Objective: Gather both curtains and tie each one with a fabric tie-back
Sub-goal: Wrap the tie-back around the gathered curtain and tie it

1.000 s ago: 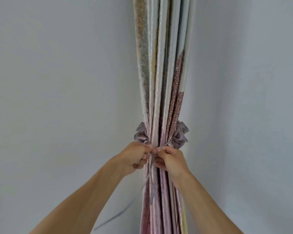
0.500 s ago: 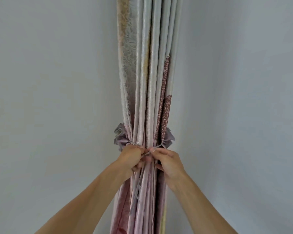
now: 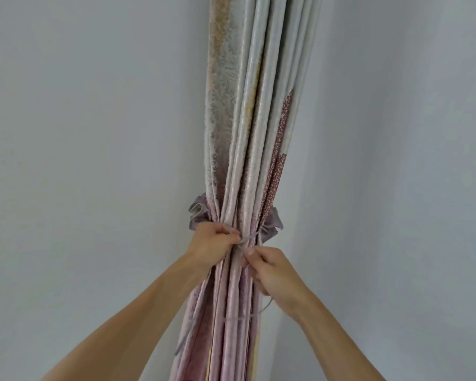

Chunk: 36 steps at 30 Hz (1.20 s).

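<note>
A gathered curtain (image 3: 248, 149), pale grey above and pink below, hangs in tight folds in a wall corner. A mauve ruffled tie-back (image 3: 271, 228) wraps around it, its frills sticking out on both sides. Thin grey strings of the tie-back cross the front of the folds. My left hand (image 3: 213, 243) pinches a string against the curtain at the wrap. My right hand (image 3: 270, 268) sits slightly lower and holds the other string, whose loose end (image 3: 245, 317) loops across the folds below. Only this one curtain is in view.
Plain light grey walls (image 3: 80, 160) stand on both sides and meet in a corner behind the curtain. A string end (image 3: 180, 347) dangles at the curtain's lower left.
My right hand has dropped below my left and pulled its string down, forming a loop across the folds. The view has shifted slightly.
</note>
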Each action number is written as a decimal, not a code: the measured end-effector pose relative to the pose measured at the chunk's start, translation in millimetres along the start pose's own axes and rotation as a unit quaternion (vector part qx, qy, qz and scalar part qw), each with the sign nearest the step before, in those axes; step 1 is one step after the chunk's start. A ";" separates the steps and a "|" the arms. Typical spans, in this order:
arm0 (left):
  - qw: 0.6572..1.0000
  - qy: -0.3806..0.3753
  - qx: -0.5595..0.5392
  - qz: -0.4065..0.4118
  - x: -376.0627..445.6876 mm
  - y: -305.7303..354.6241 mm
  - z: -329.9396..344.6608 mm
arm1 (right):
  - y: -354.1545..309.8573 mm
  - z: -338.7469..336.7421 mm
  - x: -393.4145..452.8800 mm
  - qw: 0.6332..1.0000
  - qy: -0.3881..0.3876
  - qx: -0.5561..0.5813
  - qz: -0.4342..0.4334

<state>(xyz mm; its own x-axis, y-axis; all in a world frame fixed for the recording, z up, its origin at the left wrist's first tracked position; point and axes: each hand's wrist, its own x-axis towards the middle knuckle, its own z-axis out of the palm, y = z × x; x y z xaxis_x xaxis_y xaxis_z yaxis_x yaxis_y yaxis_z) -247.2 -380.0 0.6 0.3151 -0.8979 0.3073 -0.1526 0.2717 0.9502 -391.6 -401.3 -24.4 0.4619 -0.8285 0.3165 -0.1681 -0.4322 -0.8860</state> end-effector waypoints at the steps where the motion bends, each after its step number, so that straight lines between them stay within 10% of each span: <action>1: 1.000 0.009 0.003 0.013 -1.2 -1.4 -2.0 | -5.3 -1.2 2.8 0.992 0.026 -0.108 -0.068; 5: 0.999 -0.017 -0.011 0.045 -8.6 0.3 -9.0 | -19.9 3.5 22.4 0.942 0.097 -0.243 -0.208; 14: 0.980 -0.032 0.072 0.185 -12.4 4.7 -35.1 | -44.2 9.4 39.7 0.999 0.033 0.002 0.017; 20: 0.745 0.035 0.481 0.462 2.0 3.0 -43.6 | -47.4 -0.7 39.7 0.999 0.022 -0.014 0.026; 27: 0.989 -0.013 0.140 0.038 3.5 17.9 -28.6 | -20.4 6.3 22.1 0.966 0.131 -0.122 -0.187; 36: 0.978 -0.103 -0.048 -0.175 3.4 27.4 -23.3 | -3.0 22.2 19.6 0.935 0.196 -0.202 -0.217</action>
<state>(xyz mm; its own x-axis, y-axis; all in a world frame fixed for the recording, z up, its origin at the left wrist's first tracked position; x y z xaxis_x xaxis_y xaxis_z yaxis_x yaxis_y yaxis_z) -228.5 -367.6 28.8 0.1346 -0.9899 -0.0449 0.0224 -0.0423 0.9989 -362.7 -408.4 -23.0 0.2223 -0.5770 0.7859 -0.3903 -0.7913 -0.4706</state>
